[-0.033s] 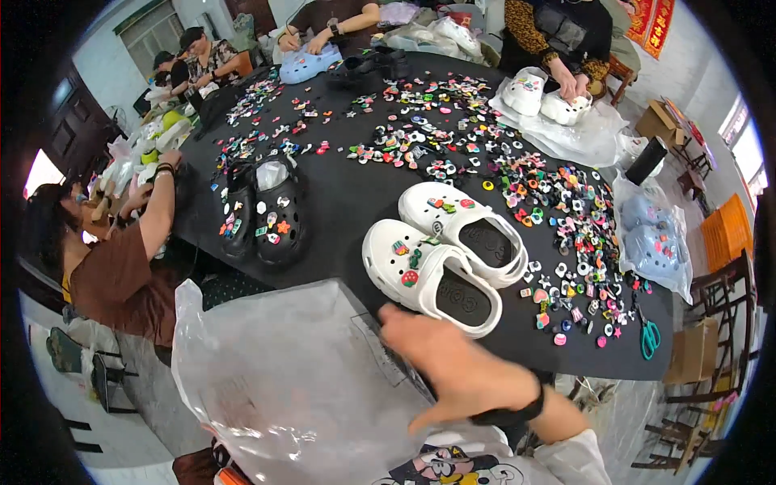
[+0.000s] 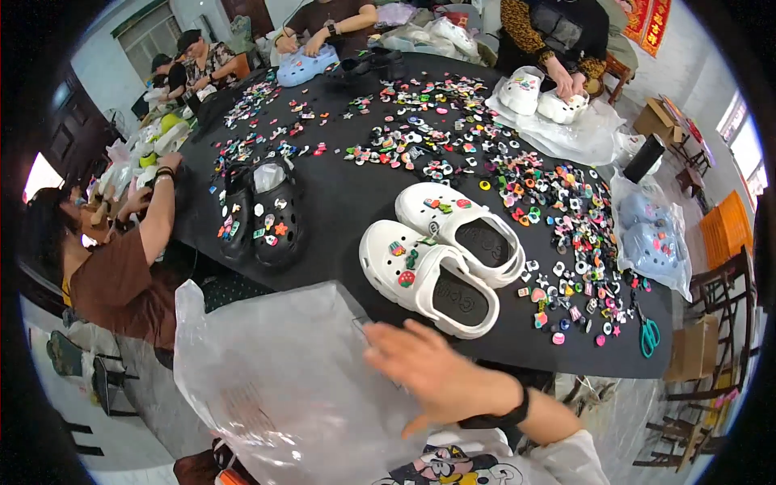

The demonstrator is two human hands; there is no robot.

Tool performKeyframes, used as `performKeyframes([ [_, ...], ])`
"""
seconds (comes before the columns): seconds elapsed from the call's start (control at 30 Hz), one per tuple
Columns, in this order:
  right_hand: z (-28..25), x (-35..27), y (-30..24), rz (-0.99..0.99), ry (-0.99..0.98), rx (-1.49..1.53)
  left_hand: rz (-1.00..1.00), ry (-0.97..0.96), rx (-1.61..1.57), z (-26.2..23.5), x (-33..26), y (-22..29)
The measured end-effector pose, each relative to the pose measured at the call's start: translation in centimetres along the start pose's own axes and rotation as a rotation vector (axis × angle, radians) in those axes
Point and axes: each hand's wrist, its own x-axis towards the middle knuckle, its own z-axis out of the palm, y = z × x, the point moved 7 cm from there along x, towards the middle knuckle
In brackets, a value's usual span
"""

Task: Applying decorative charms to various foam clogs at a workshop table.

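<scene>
My right hand reaches in from the lower right, a black band on its wrist. Its fingers are stretched out and spread, holding nothing, at the right side of a large translucent plastic bag; whether they touch it I cannot tell. The bag rises over the near table edge. My left hand does not show; the bag may cover it. Just beyond my right hand, two white clogs with colourful charms stand side by side on the black table. Left of them is a pair of black clogs, also decorated.
Loose charms cover much of the table's far and right parts. Teal scissors lie near the right corner, below bagged blue clogs and a black cylinder. Several people work around the table, one with white clogs.
My right hand has shifted slightly left over the bag's edge, and its fingers have spread apart. The bag has moved a little; the clogs stay in place on the table.
</scene>
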Motion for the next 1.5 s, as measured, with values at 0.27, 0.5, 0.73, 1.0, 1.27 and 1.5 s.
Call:
performKeyframes([
  [0.27,10.2,-2.9,4.0,0.007,-0.066,0.606,-0.013,-0.159,0.217,4.0,1.0,-0.5],
  [0.5,5.9,-5.7,2.1,0.041,-0.027,0.661,-0.034,-0.268,0.377,7.7,1.2,-1.9],
  [0.73,-0.4,-4.2,-4.1,-0.470,0.292,0.234,-0.050,-0.356,0.527,9.9,0.7,-3.3],
  [1.0,-1.9,-4.4,-1.1,-0.258,0.497,-0.401,0.245,-0.428,1.197,16.1,2.7,1.6],
  [1.27,-1.5,-7.1,-0.9,0.046,0.130,-0.041,-0.466,-0.091,-0.536,16.3,2.1,-0.5],
  [1.5,-2.8,-11.1,-1.2,0.011,0.276,-0.308,-0.633,-0.227,-0.719,19.4,1.6,-0.1],
])
